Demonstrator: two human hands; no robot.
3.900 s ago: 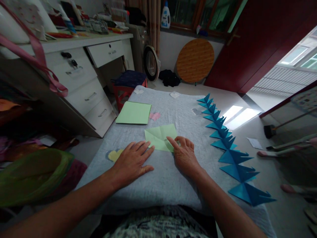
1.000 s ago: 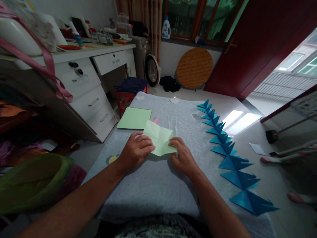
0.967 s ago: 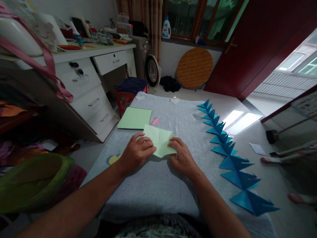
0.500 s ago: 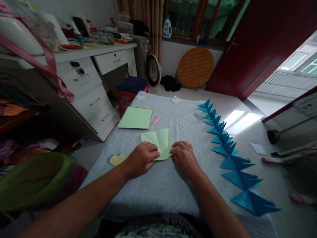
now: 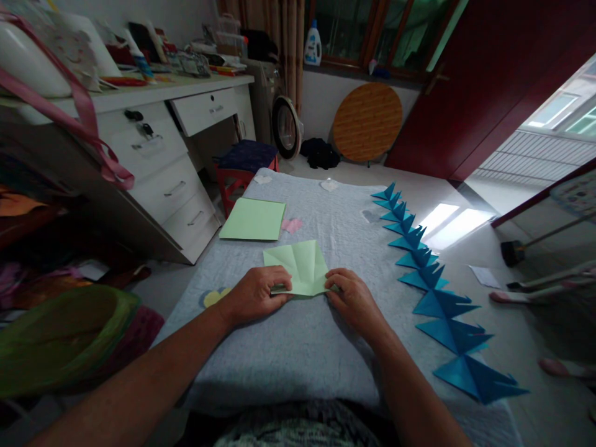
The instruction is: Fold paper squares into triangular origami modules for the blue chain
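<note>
Creased green paper (image 5: 302,264) spans the space between 2 bare hands on a pale blue cloth (image 5: 298,354), its near edge at the fingers. The left hand (image 5: 258,293) pinches the near left edge between thumb and fingers; the right hand (image 5: 351,297) pinches the right edge. Beyond lies a green paper stack (image 5: 254,219); blue folded papers (image 5: 459,326) line the cloth's right side.

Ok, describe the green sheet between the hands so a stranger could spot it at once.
Find the cloth-covered surface, with blue folded papers lined up along its right side. Near its middle, the left hand and right hand hold the green sheet between them. Unlike the smooth, flat green paper farther off to the left, this one carries visible creases.
</note>
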